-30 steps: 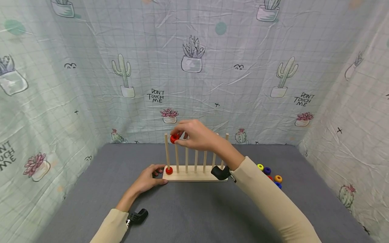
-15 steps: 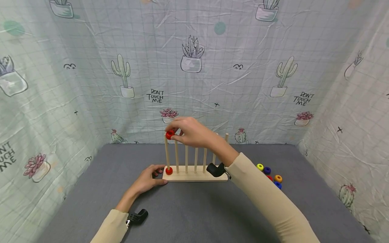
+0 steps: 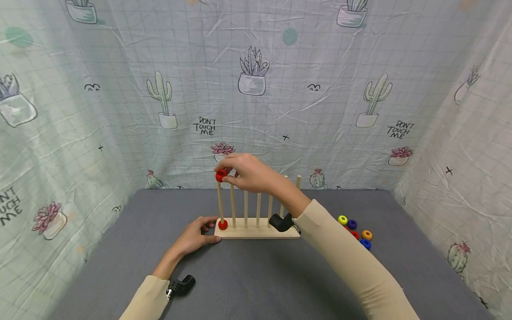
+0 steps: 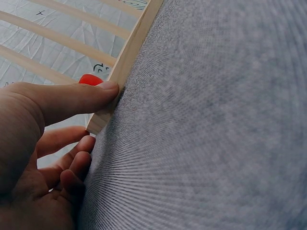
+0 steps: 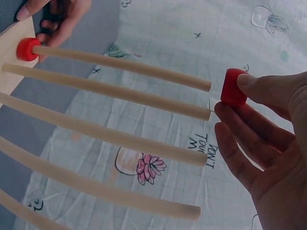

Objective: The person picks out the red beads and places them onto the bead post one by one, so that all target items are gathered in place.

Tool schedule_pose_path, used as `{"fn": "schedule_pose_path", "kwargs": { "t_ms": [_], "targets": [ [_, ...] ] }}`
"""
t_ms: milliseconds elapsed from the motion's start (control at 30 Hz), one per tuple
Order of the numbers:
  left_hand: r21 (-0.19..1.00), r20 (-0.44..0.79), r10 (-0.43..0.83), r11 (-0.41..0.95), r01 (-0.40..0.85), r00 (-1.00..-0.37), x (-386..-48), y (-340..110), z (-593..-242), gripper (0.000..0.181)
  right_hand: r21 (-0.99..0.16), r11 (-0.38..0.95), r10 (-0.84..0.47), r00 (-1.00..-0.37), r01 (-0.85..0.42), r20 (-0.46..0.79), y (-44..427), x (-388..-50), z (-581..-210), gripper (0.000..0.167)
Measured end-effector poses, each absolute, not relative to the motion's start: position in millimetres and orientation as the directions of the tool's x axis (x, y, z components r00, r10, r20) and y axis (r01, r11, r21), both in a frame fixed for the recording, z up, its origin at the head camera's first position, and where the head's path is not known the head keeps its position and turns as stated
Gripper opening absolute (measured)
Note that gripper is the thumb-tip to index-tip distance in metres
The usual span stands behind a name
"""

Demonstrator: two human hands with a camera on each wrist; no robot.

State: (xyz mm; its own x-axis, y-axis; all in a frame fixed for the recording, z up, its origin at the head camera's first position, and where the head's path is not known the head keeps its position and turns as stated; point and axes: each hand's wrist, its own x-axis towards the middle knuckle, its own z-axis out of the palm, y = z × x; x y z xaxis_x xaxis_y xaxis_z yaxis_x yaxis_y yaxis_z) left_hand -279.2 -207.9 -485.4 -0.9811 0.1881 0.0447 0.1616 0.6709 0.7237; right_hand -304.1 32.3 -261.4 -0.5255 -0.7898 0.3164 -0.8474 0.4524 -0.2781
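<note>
A wooden peg stand (image 3: 260, 232) with a row of upright pegs rests on the table, a red ring (image 3: 222, 225) around the foot of its leftmost peg. My left hand (image 3: 194, 236) grips the stand's left end. In the left wrist view the thumb (image 4: 86, 98) presses the base's front edge while the other fingers curl at its end. Between thumb and fingers, my right hand (image 3: 256, 173) pinches a second red ring (image 5: 234, 87). The right wrist view has that ring just off the tip of the leftmost peg (image 5: 144, 71), a small gap between them.
Loose rings lie on the grey table (image 3: 256, 280) to the right of the stand: a yellow ring (image 3: 342, 220), an orange ring (image 3: 366, 235), a blue ring (image 3: 366, 244) and several others. A printed cloth (image 3: 280, 111) hangs behind and on both sides.
My right hand has moved left and slightly up with the red ring, from near the second peg to above the leftmost one. The left hand and the stand have stayed put.
</note>
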Motion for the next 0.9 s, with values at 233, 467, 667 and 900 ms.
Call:
{"fn": "schedule_pose_path", "kwargs": {
  "t_ms": [233, 467, 667, 900],
  "targets": [
    [0.726, 0.048, 0.186, 0.669, 0.163, -0.981, -279.6, -208.3, -487.0, 0.068, -0.291, 0.462, -0.783, -0.539, -0.838, 0.310, 26.9, -304.4, -259.9, 0.027],
    [0.726, 0.045, 0.183, 0.669, 0.158, -0.982, -279.7, -207.9, -487.0, 0.069, -0.294, 0.479, -0.773, -0.557, -0.827, 0.305, 24.5, -306.2, -259.9, 0.028],
    [0.723, 0.046, 0.185, 0.672, 0.160, -0.982, -279.7, -207.8, -485.7, 0.068, -0.282, 0.493, -0.767, -0.564, -0.823, 0.305, 23.3, -308.7, -260.7, 0.029],
    [0.723, 0.042, 0.184, 0.673, 0.157, -0.982, -279.0, -207.8, -485.4, 0.068, -0.301, 0.491, -0.760, -0.571, -0.817, 0.310, 23.0, -311.3, -262.9, 0.029]
  ]
}}
